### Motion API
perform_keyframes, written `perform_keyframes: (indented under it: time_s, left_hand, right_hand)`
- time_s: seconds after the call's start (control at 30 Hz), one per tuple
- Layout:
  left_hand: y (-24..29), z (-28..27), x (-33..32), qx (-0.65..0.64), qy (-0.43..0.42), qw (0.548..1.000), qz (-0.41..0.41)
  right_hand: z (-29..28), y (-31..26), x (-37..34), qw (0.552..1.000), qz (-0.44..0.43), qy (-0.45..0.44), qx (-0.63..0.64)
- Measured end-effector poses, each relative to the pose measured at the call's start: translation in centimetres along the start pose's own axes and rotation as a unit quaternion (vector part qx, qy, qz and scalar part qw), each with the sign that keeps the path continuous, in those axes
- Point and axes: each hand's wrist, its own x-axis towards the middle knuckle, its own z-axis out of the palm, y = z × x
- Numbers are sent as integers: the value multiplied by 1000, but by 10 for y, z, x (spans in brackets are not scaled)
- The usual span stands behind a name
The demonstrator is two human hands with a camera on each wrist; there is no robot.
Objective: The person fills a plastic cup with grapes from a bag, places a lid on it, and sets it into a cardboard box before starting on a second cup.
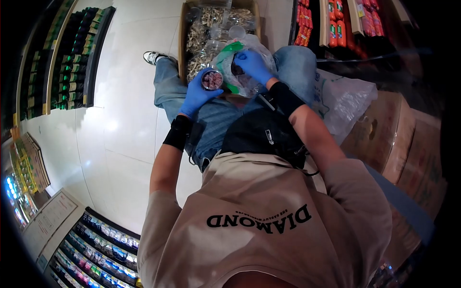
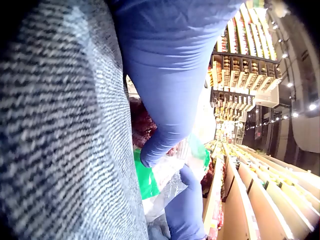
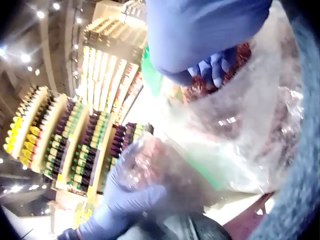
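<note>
My left hand (image 1: 196, 96), in a blue glove, holds a clear round tub (image 1: 212, 80) of dark reddish dried pieces, thumb and fingers round its side. Beside it, a clear plastic bag (image 1: 248, 88) with green print lies open between the knees. Over its mouth is my right hand (image 1: 254, 66), also gloved in blue. In the right wrist view its fingers curl into the dark red dried pieces (image 3: 199, 91) inside the bag. The left wrist view shows the tub mostly hidden behind the left hand.
A cardboard box (image 1: 183, 45) under the bag holds clear tubs of light brown dried pieces. Another plastic bag (image 1: 353, 98) lies by the right knee, against stacked cartons (image 1: 379, 129). Shelves of dark bottles (image 1: 72, 72) stand left; red packages (image 1: 337, 29) fill shelves at front right.
</note>
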Motion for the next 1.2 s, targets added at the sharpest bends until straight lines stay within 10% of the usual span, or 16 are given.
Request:
perform_keyframes:
  time_s: [0.13,0.23,0.73,1.2]
  left_hand:
    - [4,-2,1,21,-10,1000,1]
    - [2,-2,1,30,-4,999,14]
    - [-11,1,1,-14,-19,1000,-17]
    - [-5,0,2,-19,-27,999,-9]
  right_hand:
    - [-24,-28,-8,946,126,-203,218]
    - [-13,-34,-10,936,14,-222,274]
    - [-13,-103,-18,953,-177,-212,123]
    - [5,-91,-16,955,-151,-209,144]
